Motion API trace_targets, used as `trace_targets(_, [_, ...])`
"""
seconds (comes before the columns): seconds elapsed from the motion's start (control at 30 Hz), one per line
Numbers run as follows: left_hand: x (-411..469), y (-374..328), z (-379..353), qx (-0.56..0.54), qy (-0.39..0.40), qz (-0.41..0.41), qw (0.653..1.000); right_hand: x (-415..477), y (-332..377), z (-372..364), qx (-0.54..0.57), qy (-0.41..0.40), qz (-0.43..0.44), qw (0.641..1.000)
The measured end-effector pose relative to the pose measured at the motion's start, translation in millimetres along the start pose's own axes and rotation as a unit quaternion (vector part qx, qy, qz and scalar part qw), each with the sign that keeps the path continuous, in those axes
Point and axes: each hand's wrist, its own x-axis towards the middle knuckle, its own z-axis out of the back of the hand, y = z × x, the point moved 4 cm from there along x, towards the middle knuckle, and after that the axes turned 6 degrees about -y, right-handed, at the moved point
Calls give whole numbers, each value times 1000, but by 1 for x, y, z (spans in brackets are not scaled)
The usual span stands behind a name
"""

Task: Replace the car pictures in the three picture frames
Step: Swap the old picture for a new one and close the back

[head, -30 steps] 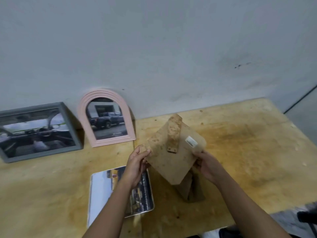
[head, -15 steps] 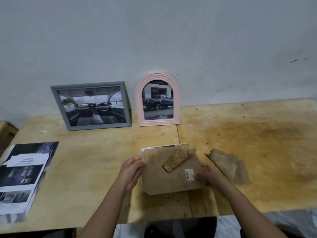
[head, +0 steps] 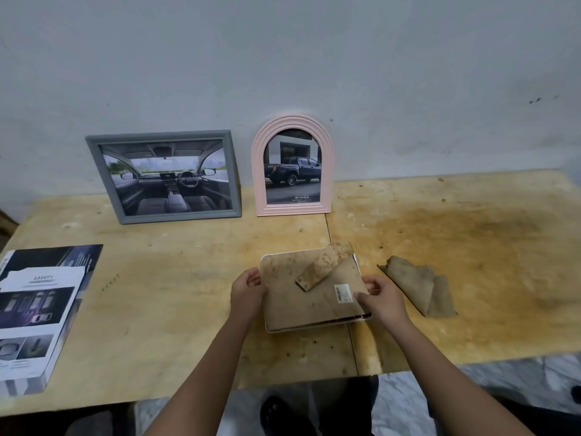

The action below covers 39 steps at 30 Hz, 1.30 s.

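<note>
A brown backing board with a fold-out stand and a barcode sticker lies on top of a pale frame that rests face down on the wooden table. My left hand grips the board's left edge. My right hand holds its right edge near the sticker. Against the wall stand a grey rectangular frame showing a car interior and a pink arched frame showing a dark pickup truck.
A stack of car brochures sits at the table's left edge. A second brown backing piece lies just right of my right hand. The table's front edge runs close below my forearms, with tiled floor beyond.
The backing board was held up, tilted in the air; it now lies flat on the face-down frame. My view swung left, and the grey frame and brochures came into sight.
</note>
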Motion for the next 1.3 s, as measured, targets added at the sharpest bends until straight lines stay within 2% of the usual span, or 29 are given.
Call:
trace_targets(0.33, [-16,10,-7,110,18,-58,992,3,-12,-6,-110,-17,47,993])
trace_targets(0.5, [-24,20,-6,147,-5,-95,985,6,-14,-8,-129,-3,41,991])
trace_targets(0.83, [-19,24,4,198,-77,-113,971,-3,-9,-15,-161,34,77,983])
trace_targets(1.07, [-28,31,32,162,-157,-99,969,-29,-3,-38,-117,50,111,986])
trace_targets(1.3, [-26,31,37,139,-155,-92,974,-35,-2,-41,-128,43,131,982])
